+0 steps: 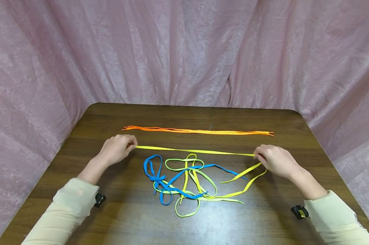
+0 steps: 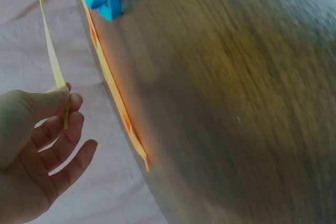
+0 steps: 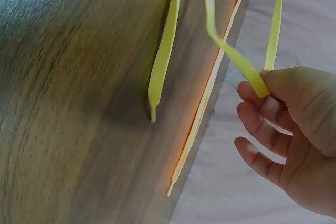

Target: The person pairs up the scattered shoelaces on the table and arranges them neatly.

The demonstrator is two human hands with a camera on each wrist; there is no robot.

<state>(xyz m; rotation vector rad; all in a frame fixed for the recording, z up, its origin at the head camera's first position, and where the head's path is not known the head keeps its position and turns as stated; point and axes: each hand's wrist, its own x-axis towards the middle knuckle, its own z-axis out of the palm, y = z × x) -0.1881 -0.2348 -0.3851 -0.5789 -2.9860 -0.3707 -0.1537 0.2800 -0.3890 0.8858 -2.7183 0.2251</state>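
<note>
A flat yellow shoelace (image 1: 190, 150) runs nearly straight between the two hands. The left hand (image 1: 118, 148) pinches one end between thumb and index finger, its tip (image 2: 66, 119) poking out below in the left wrist view; the other fingers are loosely bent. At the opposite side the right hand (image 1: 277, 160) pinches the lace between thumb and forefinger. Yellow strands (image 1: 249, 169) trail below the right hand toward a loose pile. In that pile lie a blue shoelace (image 1: 176, 177), knotted or looped at its left, and a yellow-green shoelace (image 1: 213, 183).
Orange shoelace strands (image 1: 196, 131) lie straight, side by side, along the far part of the brown wooden table (image 1: 126, 217). Pink curtains (image 1: 184, 51) hang behind the table. Dark wrist cameras sit under both sleeves.
</note>
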